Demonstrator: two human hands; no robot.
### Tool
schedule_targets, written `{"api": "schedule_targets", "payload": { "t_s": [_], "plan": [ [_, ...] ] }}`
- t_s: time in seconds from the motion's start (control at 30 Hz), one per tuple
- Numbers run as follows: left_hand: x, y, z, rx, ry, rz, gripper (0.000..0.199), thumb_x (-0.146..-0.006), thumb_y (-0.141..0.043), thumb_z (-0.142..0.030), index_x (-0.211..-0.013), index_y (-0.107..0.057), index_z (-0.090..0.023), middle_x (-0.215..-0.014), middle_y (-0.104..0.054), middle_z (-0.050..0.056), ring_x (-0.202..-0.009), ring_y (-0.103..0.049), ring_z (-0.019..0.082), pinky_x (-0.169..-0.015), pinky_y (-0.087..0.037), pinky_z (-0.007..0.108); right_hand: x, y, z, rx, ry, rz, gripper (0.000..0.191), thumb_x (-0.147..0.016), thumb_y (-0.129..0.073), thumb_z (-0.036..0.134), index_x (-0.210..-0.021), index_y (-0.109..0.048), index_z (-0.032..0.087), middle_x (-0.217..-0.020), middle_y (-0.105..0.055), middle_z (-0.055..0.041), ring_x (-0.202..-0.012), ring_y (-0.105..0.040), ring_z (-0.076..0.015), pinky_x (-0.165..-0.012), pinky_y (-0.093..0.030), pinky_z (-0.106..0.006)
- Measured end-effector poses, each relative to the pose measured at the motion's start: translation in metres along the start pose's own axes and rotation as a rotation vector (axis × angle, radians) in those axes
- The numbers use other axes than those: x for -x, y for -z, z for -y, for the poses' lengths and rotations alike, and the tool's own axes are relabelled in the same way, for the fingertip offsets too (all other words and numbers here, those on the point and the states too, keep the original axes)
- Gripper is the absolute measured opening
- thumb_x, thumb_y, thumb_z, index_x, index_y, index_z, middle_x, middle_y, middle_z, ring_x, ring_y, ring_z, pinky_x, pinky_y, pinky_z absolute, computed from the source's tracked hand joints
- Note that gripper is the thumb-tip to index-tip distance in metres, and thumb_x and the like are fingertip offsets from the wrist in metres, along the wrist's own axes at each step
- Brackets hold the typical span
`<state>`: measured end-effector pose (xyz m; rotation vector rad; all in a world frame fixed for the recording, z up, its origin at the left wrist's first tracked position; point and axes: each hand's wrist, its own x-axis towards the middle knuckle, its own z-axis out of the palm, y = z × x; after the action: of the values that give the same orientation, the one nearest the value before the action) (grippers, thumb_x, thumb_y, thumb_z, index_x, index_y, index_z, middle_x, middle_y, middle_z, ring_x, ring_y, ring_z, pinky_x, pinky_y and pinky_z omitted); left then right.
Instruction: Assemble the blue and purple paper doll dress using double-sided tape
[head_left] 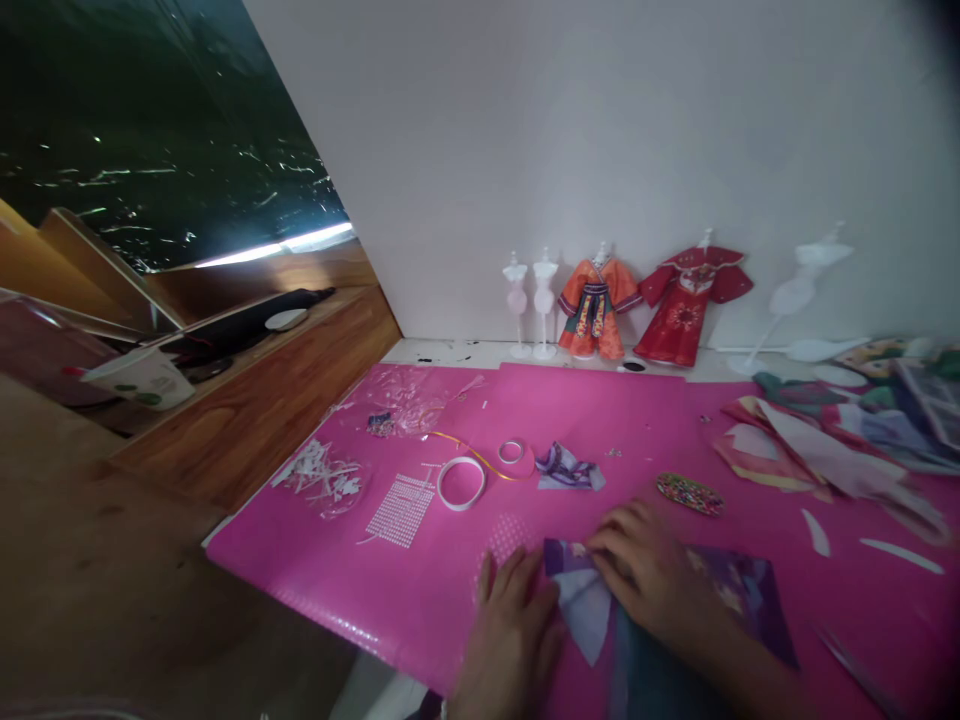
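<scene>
A piece of purple printed fabric with a pale underside (585,608) lies on the pink mat in front of me. My right hand (649,570) bends over it from the right, its thumb and fingers pinching the upper edge. My left hand (514,625) rests at the fabric's left side with fingers apart, the thumb near its edge. More purple printed fabric (765,595) spreads out beyond my right wrist. A small purple and white cloth piece (568,468) sits farther back.
Tape rolls (461,484), a sheet of stick-on pearls (401,511) and white strips (319,474) lie left on the pink mat (330,560). A hair clip (690,494), fabric pieces (810,450) and scissors (855,665) are right. Doll dresses (686,310) stand along the wall.
</scene>
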<state>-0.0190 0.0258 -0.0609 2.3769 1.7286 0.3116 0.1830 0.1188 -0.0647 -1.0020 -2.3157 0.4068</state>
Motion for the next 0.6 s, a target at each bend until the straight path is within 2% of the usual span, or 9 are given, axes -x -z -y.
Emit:
{"api": "schedule_targets", "payload": {
  "t_s": [0.1,0.27,0.37,0.47,0.6],
  "plan": [
    [0.002,0.001,0.0,0.009,0.007,-0.002,0.033,-0.089,-0.056,-0.019,-0.121,-0.062,-0.023,-0.141,-0.056,0.015,-0.132,-0.049,0.035,-0.104,-0.034,0.072,-0.002,0.002,0.011,0.008,0.032,0.108,0.018,-0.087,-0.054,0.012,-0.08,-0.067,0.023,-0.081,-0.059,-0.002,-0.086,-0.054,-0.0206,-0.103,-0.032,-0.05],
    [0.006,0.0,0.005,0.036,0.002,-0.051,0.031,-0.089,-0.057,-0.021,-0.12,-0.063,-0.023,-0.137,-0.059,0.015,-0.129,-0.052,0.035,-0.104,-0.035,0.072,-0.002,-0.007,0.013,0.086,0.047,0.212,0.017,-0.084,-0.057,0.011,-0.075,-0.067,0.022,-0.081,-0.06,-0.0024,-0.088,-0.054,-0.0218,-0.105,-0.029,-0.053],
    [0.008,0.002,0.017,0.025,0.052,-0.163,0.027,-0.089,-0.055,-0.02,-0.114,-0.066,-0.023,-0.13,-0.064,0.014,-0.124,-0.056,0.034,-0.104,-0.037,0.07,-0.002,-0.005,0.013,0.073,0.044,0.21,0.018,-0.086,-0.055,0.012,-0.078,-0.067,0.022,-0.081,-0.061,-0.0021,-0.087,-0.054,-0.0212,-0.105,-0.03,-0.053],
    [0.005,0.006,0.037,-0.016,0.157,-0.269,0.024,-0.09,-0.054,-0.02,-0.11,-0.067,-0.023,-0.119,-0.069,0.012,-0.12,-0.058,0.032,-0.106,-0.037,0.066,0.0,0.0,0.016,0.031,0.064,0.186,0.018,-0.086,-0.055,0.012,-0.083,-0.068,0.024,-0.084,-0.062,-0.0008,-0.088,-0.056,-0.0199,-0.106,-0.029,-0.053],
    [-0.009,0.013,0.067,-0.065,0.274,-0.335,0.023,-0.092,-0.05,-0.02,-0.109,-0.066,-0.02,-0.115,-0.068,0.012,-0.113,-0.06,0.03,-0.107,-0.034,0.064,0.002,0.005,0.025,0.005,0.09,0.127,0.023,-0.083,-0.055,0.01,-0.091,-0.069,0.027,-0.089,-0.066,-0.0001,-0.091,-0.06,-0.0202,-0.104,-0.032,-0.054]
  ]
}}
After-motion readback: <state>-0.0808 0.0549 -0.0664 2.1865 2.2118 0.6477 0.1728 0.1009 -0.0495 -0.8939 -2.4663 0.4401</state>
